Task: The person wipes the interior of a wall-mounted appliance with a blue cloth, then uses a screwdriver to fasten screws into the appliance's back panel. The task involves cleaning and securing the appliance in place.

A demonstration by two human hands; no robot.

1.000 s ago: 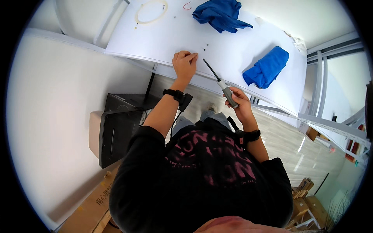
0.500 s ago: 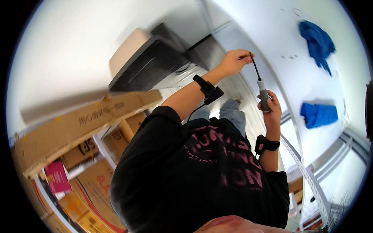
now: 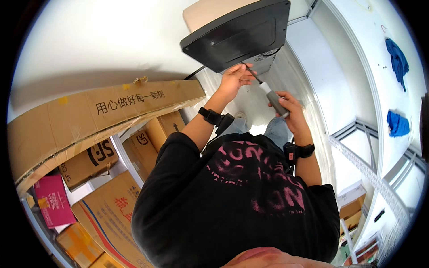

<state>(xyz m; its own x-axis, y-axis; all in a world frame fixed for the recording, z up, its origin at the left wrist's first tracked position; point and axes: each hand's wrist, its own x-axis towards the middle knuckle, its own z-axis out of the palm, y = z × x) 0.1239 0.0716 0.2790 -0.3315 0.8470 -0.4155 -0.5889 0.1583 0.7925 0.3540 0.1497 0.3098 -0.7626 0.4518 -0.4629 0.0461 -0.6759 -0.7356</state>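
Note:
A screwdriver (image 3: 267, 89) with a grey and white handle and a dark thin shaft is held in front of me, tilted up toward the left. My right hand (image 3: 290, 109) wraps its fingers round the handle. Close to the tip, the thumb and fingers of my left hand (image 3: 233, 82) pinch the shaft, the other fingers slightly spread. Just beyond the tip stands a large boxy unit (image 3: 241, 38) with a black panel and a beige top. The tip overlaps the panel's lower edge; whether it touches, I cannot tell.
Cardboard boxes (image 3: 107, 205) fill a shelf at my left, behind a long cardboard piece (image 3: 58, 123). On the right runs a white table (image 3: 371, 85) with two blue cloths (image 3: 397, 124) on it. A metal frame (image 3: 375, 178) stands beside it. My feet are on a pale floor (image 3: 295, 76).
My view has turned toward the right, so the black-panelled unit now lies straight ahead. Both hands have moved left with the screwdriver, which tilts more, its tip now by the unit.

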